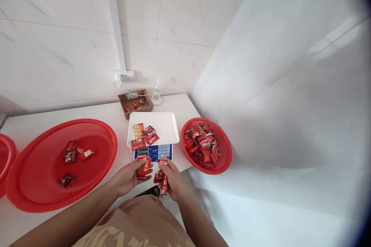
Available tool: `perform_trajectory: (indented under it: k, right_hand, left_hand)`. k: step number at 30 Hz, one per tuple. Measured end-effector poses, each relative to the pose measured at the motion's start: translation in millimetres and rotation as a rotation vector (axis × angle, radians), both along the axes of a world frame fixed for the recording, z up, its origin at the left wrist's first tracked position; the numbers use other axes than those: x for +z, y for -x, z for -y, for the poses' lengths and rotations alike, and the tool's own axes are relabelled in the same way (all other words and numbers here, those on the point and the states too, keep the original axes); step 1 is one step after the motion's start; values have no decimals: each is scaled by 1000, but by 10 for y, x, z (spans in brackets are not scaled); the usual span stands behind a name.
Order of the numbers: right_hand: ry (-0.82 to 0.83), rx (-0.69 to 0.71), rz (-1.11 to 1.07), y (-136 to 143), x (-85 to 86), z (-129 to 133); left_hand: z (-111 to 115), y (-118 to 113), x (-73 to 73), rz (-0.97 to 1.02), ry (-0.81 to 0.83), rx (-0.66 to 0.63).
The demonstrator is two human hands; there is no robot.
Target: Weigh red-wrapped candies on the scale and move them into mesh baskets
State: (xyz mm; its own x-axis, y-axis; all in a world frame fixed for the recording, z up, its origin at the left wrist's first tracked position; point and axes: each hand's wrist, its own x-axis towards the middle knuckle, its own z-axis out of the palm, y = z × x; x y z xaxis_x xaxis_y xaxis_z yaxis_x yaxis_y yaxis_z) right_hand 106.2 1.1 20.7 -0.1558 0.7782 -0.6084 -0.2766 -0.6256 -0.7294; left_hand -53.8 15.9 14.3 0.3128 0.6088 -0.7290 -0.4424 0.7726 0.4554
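My left hand is closed around red snack packets, held just in front of the scale's keypad. Close beside it, my right hand grips several more red packets, one of them hanging below the fingers. Beyond both hands stands a digital scale with a blue panel and a white tray. Several red packets and a yellow-and-red packet lie on the left part of that tray. How many packets each hand holds is partly hidden by the fingers.
To the right, a red basket is heaped with red packets. A large red basket on the left holds a few packets, and another red basket is cut off at the edge. Behind the scale are a cardboard box, a clear bottle and a wall socket.
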Motion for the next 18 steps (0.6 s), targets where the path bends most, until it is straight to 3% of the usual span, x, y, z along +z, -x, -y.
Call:
perform_trajectory:
  k: [3, 8, 13, 18]
  right_hand:
    - [-148, 77, 146, 76, 34, 71]
    - [-413, 201, 536, 177, 21, 197]
    - [-525, 163, 738, 170, 134, 302]
    - [-571, -27, 771, 103, 173, 263]
  left_hand:
    - [-16, -6, -12, 27, -38, -69]
    - [-47, -41, 9, 280, 59, -240]
    - [-55, -40, -47, 439, 170, -297]
    - [0, -173, -104, 551, 192, -371]
